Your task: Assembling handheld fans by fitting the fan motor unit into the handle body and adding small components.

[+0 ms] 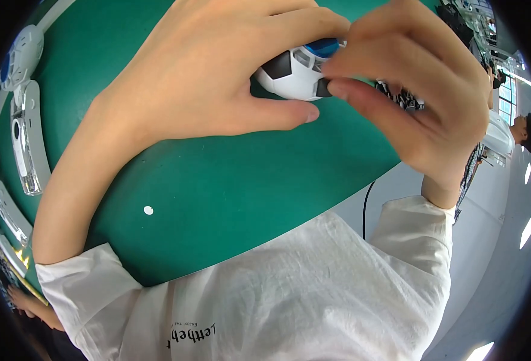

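Observation:
A rounded white plastic shell with black patches like a football (298, 84) and a blue part on top rests at the far middle of the green table. My left hand (205, 75) curves around it from the left, the fingers over its far side and the thumb along the near side. At its right side, my right hand (410, 84) is closed in a pinch, thumb tip against a black patch. Whether a small piece sits between those fingertips cannot be made out. The right fingers hide part of the shell.
White devices with long clear-ended arms (29, 138) stand in a row along the left edge. A small white dot (148, 210) lies on the green table (229, 198). Dark parts (401, 96) show behind my right hand. Another person (521, 132) is at far right; a hand (24, 301) shows at lower left.

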`<state>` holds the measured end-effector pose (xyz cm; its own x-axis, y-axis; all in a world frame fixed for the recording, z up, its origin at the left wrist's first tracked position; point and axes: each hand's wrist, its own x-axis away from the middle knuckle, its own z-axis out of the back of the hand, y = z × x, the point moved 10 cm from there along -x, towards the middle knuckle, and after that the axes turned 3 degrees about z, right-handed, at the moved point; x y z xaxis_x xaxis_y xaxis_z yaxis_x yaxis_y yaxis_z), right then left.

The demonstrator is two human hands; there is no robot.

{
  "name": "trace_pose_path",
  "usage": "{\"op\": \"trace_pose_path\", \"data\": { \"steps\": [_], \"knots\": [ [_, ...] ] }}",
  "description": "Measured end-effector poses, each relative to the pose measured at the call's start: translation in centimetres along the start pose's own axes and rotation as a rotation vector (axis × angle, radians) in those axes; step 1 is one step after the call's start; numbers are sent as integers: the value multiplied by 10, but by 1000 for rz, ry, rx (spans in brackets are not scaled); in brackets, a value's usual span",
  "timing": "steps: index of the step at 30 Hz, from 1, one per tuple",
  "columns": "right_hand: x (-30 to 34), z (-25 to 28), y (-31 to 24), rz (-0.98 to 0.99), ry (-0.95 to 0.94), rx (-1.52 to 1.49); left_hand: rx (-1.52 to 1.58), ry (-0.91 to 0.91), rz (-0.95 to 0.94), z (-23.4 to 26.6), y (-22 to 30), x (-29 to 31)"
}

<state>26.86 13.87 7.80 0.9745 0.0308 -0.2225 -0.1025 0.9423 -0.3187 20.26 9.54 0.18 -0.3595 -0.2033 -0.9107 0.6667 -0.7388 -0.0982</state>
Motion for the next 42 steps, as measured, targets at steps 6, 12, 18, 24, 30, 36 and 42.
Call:
{"op": "trace_pose_path", "data": {
  "steps": [6,12,18,24,30,36,42],
  "knots": [
    [6,-1,33,-436,45,-143,52,-183,298,-5,3,-26],
    [24,-25,66,-899,-35,-547,109,-398,624,-18,-6,-27],
    [22,-47,56,-557,77,-844,167,-467,805,-20,-8,-18],
    [32,-57,48,-407,127,-673,214,-393,792,-17,1,-11],
    [33,-68,41,-397,82,-629,230,-418,821,-15,7,0],
    [34,-31,96,-372,107,-422,224,-510,784,-13,2,8],
    [78,23,178,-354,148,55,219,-426,768,5,3,4]
  ]
}}
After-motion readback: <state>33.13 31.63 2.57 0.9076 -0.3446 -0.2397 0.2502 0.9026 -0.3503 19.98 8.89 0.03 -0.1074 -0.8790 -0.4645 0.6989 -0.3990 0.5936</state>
